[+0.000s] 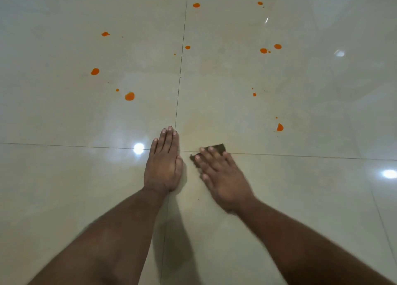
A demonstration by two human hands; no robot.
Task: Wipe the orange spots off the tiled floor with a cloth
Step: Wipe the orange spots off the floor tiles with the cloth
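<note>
The right hand lies flat with fingers spread, pressing a dark brown cloth onto the glossy tiled floor; the cloth shows only beyond and between its fingertips. The left hand rests flat just beside it, fingers together, holding nothing. Orange spots lie scattered well beyond both sets of fingertips, the closest one beyond and to the right of the right hand's fingers.

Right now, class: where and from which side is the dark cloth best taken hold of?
Grip the bare far corner of the dark cloth, coming from beyond the fingertips. The right hand lies flat over the rest, so only that corner and the left edge show.
</note>
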